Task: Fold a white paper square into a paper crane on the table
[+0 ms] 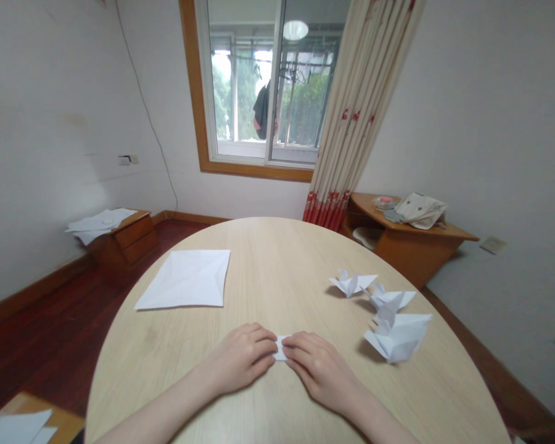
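Note:
A small piece of folded white paper (281, 348) lies flat on the table in front of me, mostly covered by my fingers. My left hand (246, 356) has closed fingers on its left end. From the other side, the closed fingers of my right hand (315, 362) press on its right end. Only a narrow strip of the paper shows between the two hands. Three folded white paper birds stand to the right: a far one (351, 283), a middle one (393, 301) and a near one (400, 338).
On the left of the round wooden table (277, 265) lies a stack of white paper sheets (187, 280). Beyond the table are a small drawer cabinet (136, 237) and a corner desk (411, 246) with a cloth bag (420, 209). A curtain (351, 123) hangs by the window.

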### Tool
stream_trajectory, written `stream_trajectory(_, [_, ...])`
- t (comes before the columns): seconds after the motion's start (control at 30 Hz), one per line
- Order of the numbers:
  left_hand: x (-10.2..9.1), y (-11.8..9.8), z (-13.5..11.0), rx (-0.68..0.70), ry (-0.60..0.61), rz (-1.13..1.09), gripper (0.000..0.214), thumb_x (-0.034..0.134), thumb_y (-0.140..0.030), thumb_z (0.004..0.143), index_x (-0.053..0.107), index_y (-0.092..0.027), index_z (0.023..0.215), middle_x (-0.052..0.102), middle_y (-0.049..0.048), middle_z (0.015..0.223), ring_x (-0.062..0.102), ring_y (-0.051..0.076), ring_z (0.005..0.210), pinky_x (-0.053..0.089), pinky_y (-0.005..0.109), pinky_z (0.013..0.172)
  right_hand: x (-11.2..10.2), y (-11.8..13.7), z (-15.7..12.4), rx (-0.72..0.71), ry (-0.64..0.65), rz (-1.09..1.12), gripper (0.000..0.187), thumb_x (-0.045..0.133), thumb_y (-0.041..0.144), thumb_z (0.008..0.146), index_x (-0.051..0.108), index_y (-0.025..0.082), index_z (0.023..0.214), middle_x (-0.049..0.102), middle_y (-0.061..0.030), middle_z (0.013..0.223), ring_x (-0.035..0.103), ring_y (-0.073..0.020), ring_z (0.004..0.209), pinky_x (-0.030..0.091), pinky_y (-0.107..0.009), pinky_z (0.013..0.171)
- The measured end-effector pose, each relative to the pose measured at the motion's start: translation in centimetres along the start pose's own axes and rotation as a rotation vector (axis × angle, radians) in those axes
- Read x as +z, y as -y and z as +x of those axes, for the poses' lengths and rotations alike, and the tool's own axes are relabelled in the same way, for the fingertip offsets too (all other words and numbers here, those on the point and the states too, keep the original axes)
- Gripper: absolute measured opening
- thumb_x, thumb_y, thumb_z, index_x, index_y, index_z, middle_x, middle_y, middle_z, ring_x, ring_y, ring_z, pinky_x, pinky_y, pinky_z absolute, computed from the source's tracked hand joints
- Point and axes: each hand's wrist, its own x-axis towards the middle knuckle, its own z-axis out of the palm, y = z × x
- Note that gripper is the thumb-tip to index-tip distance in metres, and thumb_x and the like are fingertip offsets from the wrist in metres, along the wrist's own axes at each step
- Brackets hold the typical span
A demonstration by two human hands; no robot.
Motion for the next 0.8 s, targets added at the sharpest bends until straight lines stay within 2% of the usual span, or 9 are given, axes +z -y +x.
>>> stream_trajectory(0.27, [0.2,0.0,0.0,-0.079,-0.013,-0.044,0.018,0.050,-0.019,0.094,0.066,-0.020,0.102,0.067,0.0047,0.106,0.060,0.020,0.097,0.047,0.032,0.087,1.1,-0.3,0.1,0.039,-0.096,0.064,0.019,0.044,0.018,0.096,0.061,0.019,0.089,0.067,-0.0071,0.093,0.060,-0.0215,0.086,0.049,-0.036,0.074])
stream_trajectory(0.47, [0.1,-0.3,0.3,-0.133,-0.035,-0.087,0.019,0.048,-0.017,0.096,0.067,-0.019,0.098,0.067,0.0038,0.101,0.058,0.018,0.096,0.046,0.031,0.087,1.8,-0.3,0.3,0.072,-0.107,0.039,0.020,0.039,0.015,0.097,0.059,0.018,0.095,0.065,-0.0077,0.091,0.059,-0.0219,0.085,0.049,-0.036,0.074])
stream_trajectory(0.63, [0.5,-0.3,0.8,-0.230,-0.024,-0.038,0.018,0.049,-0.016,0.095,0.066,-0.018,0.089,0.062,0.0049,0.097,0.056,0.019,0.093,0.044,0.030,0.082,1.8,-0.3,0.8,0.102,-0.040,-0.027,0.020,0.039,0.011,0.095,0.058,0.016,0.095,0.064,-0.0091,0.091,0.058,-0.0229,0.085,0.049,-0.036,0.073])
stream_trajectory(0.8, [0.4,0.2,1.6,-0.303,0.061,-0.016,0.018,0.044,-0.010,0.094,0.060,-0.019,0.094,0.062,0.0036,0.094,0.057,0.019,0.089,0.042,0.029,0.077,1.1,-0.6,2.0,0.144,0.059,-0.032,0.018,0.045,0.004,0.090,0.057,0.018,0.090,0.062,-0.0076,0.092,0.057,-0.0226,0.087,0.048,-0.034,0.074])
